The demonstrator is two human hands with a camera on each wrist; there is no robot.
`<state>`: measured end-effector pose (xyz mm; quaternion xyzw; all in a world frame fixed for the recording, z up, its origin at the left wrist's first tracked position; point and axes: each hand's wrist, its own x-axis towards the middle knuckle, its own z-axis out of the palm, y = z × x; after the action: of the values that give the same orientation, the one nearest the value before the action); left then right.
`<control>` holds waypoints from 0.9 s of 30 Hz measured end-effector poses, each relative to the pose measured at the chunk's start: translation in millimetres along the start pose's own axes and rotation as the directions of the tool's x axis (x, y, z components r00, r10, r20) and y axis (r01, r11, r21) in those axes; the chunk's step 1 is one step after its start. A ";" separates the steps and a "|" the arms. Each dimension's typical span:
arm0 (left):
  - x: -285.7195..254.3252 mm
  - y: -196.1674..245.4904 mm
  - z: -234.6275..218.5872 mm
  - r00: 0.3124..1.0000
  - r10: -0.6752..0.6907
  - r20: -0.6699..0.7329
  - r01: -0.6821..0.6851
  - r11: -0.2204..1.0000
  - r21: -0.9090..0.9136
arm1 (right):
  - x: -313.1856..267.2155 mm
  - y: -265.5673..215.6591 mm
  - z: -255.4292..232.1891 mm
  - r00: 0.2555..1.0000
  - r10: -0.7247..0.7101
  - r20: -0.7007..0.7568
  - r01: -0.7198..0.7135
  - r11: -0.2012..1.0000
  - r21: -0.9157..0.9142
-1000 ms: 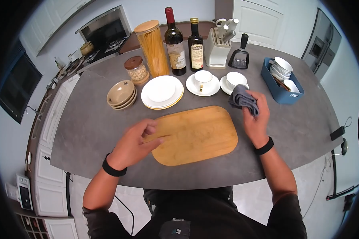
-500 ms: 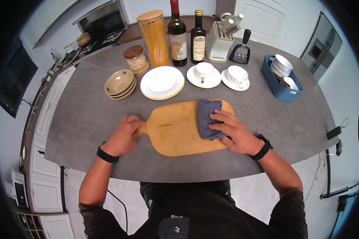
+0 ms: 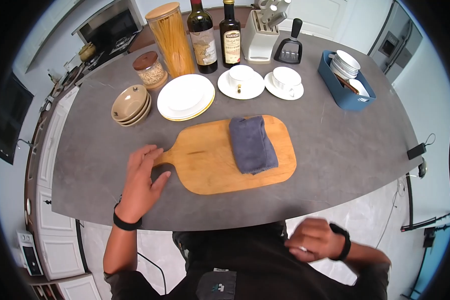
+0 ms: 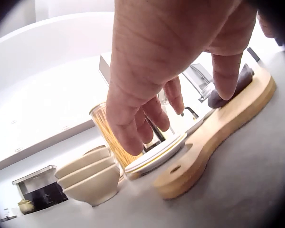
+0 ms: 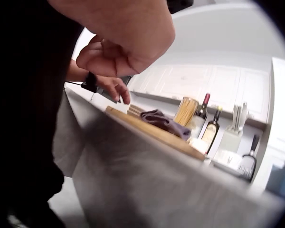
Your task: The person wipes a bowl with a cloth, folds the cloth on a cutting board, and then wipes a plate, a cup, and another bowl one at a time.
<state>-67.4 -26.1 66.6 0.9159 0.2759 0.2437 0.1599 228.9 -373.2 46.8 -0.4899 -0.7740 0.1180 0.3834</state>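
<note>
A wooden cutting board (image 3: 205, 170) lies on the grey table, its handle towards the left. On its right half rests a folded grey-blue cloth (image 3: 254, 145), touched by neither hand. My left hand (image 3: 144, 182) hovers by the board's handle, fingers relaxed and thumb spread; in the left wrist view a gap shows between the fingertips and the handle (image 4: 175, 178). Back from the board, my right hand (image 3: 315, 240) is in front of my torso, beyond the table's near edge. Its fingers curl in towards the palm, and the right wrist view shows nothing gripped in them.
Behind the board stand brown bowls (image 3: 130, 104), white plates (image 3: 186, 96) and two cups on saucers (image 3: 241, 86). Farther back are a pasta jar (image 3: 171, 42), two bottles (image 3: 203, 42), a knife block (image 3: 261, 37) and a spatula (image 3: 290, 47). A blue bin (image 3: 352, 101) holds bowls.
My right hand laid the cloth on the board, then let go and drew back to my torso. My left hand gripped the board's handle half a second ago and has now released it.
</note>
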 end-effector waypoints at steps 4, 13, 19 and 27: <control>-2.1 18.6 -9.9 0.995 0.074 0.066 -0.069 0.995 -0.070 | -79.1 -21.5 28.3 0.853 0.516 0.076 -0.518 0.855 0.017; 8.6 50.5 3.7 0.931 0.308 0.198 -0.269 0.942 -0.199 | -274.5 -29.8 153.4 0.338 0.852 0.400 -0.938 0.339 0.071; -7.6 57.2 -12.5 0.914 0.328 0.238 -0.264 0.927 -0.266 | -288.7 -47.1 160.4 0.173 0.808 0.563 -0.970 0.039 0.242; -33.9 51.1 -25.3 0.917 0.235 0.322 -0.028 0.845 -0.535 | -316.9 -28.6 158.1 0.193 0.805 0.561 -0.978 0.110 0.178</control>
<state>-83.8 -82.6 97.3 0.8847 0.0993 0.1398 0.4335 169.3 -625.8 -195.9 -0.7110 -0.2940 0.6044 0.2069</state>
